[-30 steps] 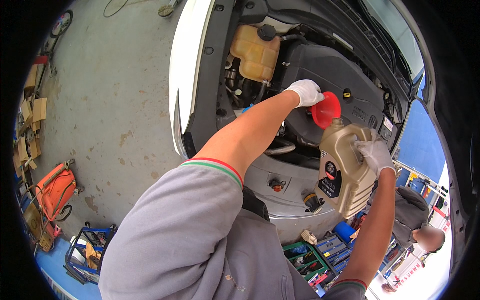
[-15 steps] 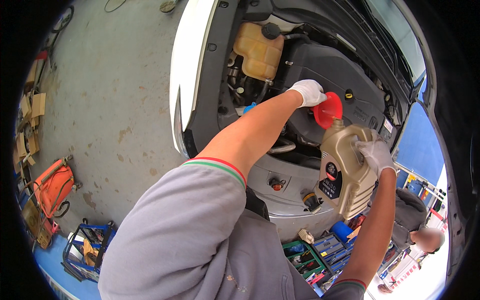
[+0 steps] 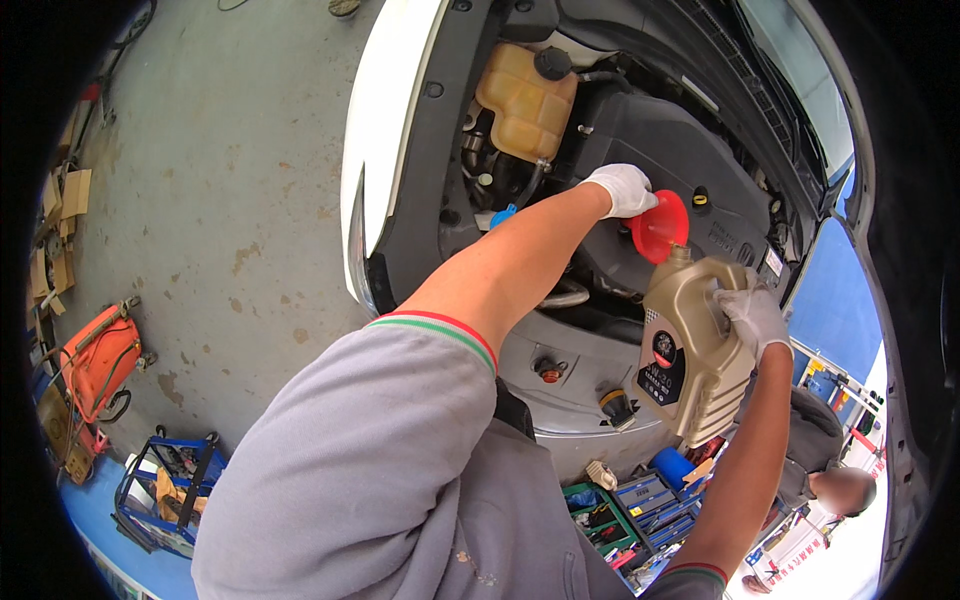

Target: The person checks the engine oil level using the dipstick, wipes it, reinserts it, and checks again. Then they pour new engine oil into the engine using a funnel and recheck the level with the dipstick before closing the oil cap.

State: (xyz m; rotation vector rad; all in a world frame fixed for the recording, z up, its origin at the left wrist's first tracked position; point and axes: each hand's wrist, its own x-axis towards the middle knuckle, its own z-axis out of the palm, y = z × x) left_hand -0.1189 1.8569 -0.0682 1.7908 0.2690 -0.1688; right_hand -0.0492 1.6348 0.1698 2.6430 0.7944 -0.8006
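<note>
My gloved left hand [image 3: 625,190] pinches the rim of a red funnel [image 3: 662,228] over the engine cover [image 3: 650,140]. In my gloved right hand [image 3: 755,312] is the handle of a gold motor oil jug [image 3: 690,345]. The jug is tilted, with its neck at the funnel's lower edge. Whether oil is flowing cannot be made out. Where the funnel's spout ends is hidden behind its cone and my hand. A yellow-topped dipstick handle [image 3: 701,200] sits in the cover right of the funnel.
A tan coolant tank [image 3: 527,100] stands left of the engine cover. On the front panel lie a black cap [image 3: 617,407] and an orange-red cap [image 3: 548,371]. Below are a tool case [image 3: 655,505] and a person [image 3: 812,450]. The raised hood [image 3: 915,250] borders the right side.
The view has shifted slightly. Both hands keep their holds on the funnel and the jug, and the jug's neck stays beside the funnel.
</note>
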